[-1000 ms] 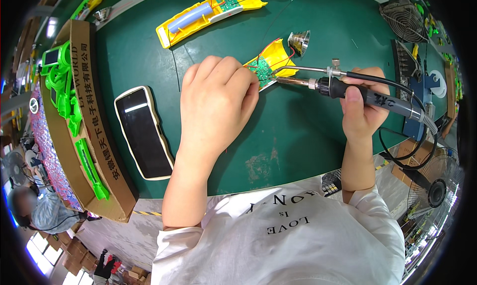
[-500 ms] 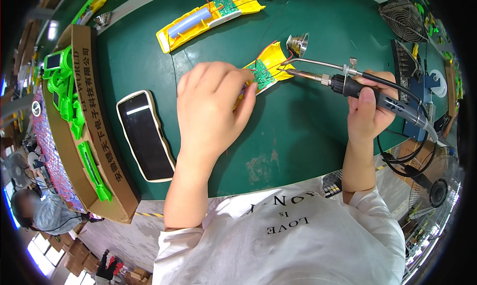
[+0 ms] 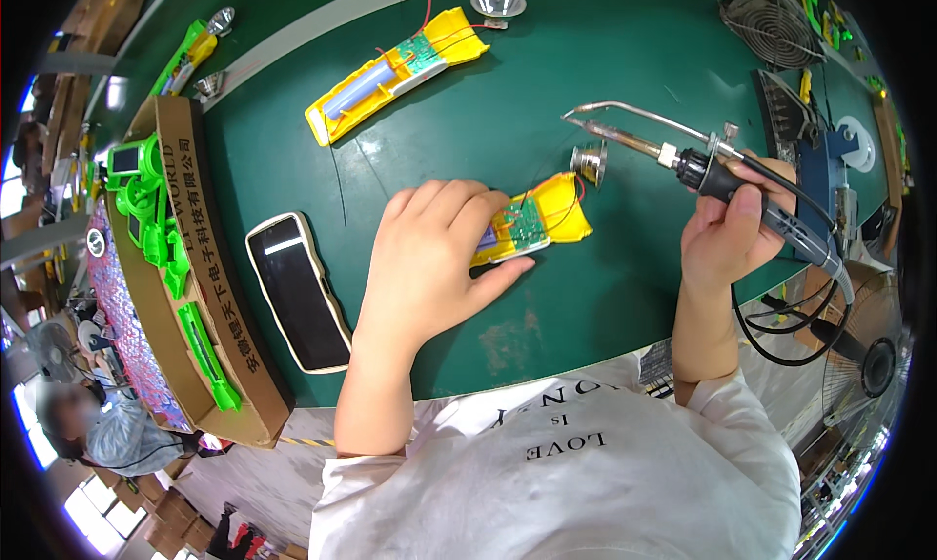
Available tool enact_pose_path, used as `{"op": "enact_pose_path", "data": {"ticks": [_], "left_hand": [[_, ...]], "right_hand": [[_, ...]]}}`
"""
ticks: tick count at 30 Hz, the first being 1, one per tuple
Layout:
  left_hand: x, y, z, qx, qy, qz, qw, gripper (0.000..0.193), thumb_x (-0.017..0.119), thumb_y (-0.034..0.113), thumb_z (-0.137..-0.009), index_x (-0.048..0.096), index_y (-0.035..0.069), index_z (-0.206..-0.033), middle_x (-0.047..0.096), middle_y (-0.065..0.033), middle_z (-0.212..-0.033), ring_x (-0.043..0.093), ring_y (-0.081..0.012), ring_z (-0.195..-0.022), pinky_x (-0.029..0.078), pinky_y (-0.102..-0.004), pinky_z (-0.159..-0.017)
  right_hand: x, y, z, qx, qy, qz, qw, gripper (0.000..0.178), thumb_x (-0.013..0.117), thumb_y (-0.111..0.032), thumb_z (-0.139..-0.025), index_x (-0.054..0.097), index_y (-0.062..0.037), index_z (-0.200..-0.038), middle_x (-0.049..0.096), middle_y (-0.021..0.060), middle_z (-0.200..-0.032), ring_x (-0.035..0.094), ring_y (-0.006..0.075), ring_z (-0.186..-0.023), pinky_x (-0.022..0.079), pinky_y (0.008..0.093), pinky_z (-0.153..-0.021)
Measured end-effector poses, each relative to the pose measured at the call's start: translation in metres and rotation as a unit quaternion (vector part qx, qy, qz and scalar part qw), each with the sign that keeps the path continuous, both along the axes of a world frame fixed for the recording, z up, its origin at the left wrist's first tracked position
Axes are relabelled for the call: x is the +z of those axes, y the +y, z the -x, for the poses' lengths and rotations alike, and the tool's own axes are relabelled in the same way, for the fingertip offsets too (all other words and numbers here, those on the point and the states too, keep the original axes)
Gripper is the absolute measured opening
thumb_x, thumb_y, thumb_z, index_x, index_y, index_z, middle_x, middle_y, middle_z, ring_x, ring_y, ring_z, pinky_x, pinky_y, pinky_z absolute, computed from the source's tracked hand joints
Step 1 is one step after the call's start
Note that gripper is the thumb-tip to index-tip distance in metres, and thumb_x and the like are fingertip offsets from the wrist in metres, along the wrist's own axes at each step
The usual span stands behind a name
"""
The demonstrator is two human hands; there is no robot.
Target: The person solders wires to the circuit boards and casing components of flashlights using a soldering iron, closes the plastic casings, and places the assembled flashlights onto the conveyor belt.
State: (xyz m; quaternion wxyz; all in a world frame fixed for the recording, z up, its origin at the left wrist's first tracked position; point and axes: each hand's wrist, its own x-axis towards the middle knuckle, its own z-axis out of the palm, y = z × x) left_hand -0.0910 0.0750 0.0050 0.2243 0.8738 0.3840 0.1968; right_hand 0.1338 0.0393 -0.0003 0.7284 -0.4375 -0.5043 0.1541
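My left hand (image 3: 429,253) grips the left end of a yellow flashlight housing half (image 3: 571,207), thumb along its near side and fingers over its far side. A green circuit board (image 3: 527,224) with red and black wires lies in that housing; a blue cylindrical cell is mostly hidden under my fingers. The wires run toward a silver reflector cup (image 3: 589,164) just beyond its right end. In my right hand (image 3: 727,233) is a soldering iron (image 3: 703,173) with a metal solder-feed tube (image 3: 654,116) above it. Its tip is raised clear of the board, up and to the right.
Farther left lies a second yellow housing (image 3: 317,126) with cell, board and reflector (image 3: 498,7). A phone (image 3: 301,297) rests beside my left forearm. A cardboard box (image 3: 220,297) holds green plastic parts (image 3: 146,184). A soldering station (image 3: 825,184) and fan unit (image 3: 771,25) stand right.
The soldering iron's tip has lifted away from the board. My left hand stays on the housing. The whole view has shifted, so the table things appear displaced.
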Motion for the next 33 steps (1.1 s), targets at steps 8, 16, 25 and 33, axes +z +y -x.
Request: {"op": "enact_pose_path", "data": {"ticks": [8,16,25,33], "left_hand": [[0.018,-0.011,-0.002,0.019,0.032,0.018,0.999,0.023,0.066,0.022,-0.066,0.059,0.005,-0.080,0.058,-0.0063,-0.076,0.053,-0.0242,-0.072,0.040,-0.0329,-0.067],[0.052,-0.014,0.103,0.423,0.075,-0.172,0.886,0.024,0.060,0.017,-0.074,0.057,0.003,-0.092,0.057,-0.0129,-0.092,0.052,-0.0290,-0.085,0.041,-0.0369,-0.074],[0.031,0.001,0.223,0.410,0.285,-0.086,0.862,0.040,0.050,0.009,-0.077,0.043,0.011,-0.117,0.046,-0.0123,-0.116,0.046,-0.0321,-0.103,0.041,-0.0384,-0.082],[0.039,0.008,0.225,0.465,0.184,-0.158,0.852,0.009,0.054,0.003,-0.073,0.052,0.003,-0.083,0.052,-0.0138,-0.085,0.053,-0.0311,-0.074,0.043,-0.0378,-0.063]], "right_hand": [[0.010,0.002,-0.003,-0.045,0.120,-0.009,0.992,0.012,0.045,-0.009,-0.081,0.046,0.0018,-0.085,0.048,0.0060,-0.064,0.040,0.0054,-0.044,0.037,0.0191,-0.043],[0.010,-0.002,-0.001,-0.060,0.111,-0.001,0.992,0.010,0.046,-0.008,-0.081,0.047,0.0001,-0.086,0.045,0.0027,-0.061,0.039,0.0048,-0.046,0.039,0.0198,-0.045],[0.003,-0.007,0.005,0.019,0.074,0.035,0.996,0.008,0.050,-0.006,-0.080,0.048,-0.0006,-0.085,0.046,0.0041,-0.077,0.045,0.0051,-0.054,0.040,0.0176,-0.050],[-0.011,-0.018,0.003,0.033,0.070,0.057,0.995,0.013,0.054,-0.005,-0.079,0.047,0.0013,-0.089,0.044,0.0059,-0.090,0.047,0.0083,-0.066,0.041,0.0205,-0.058]]}}
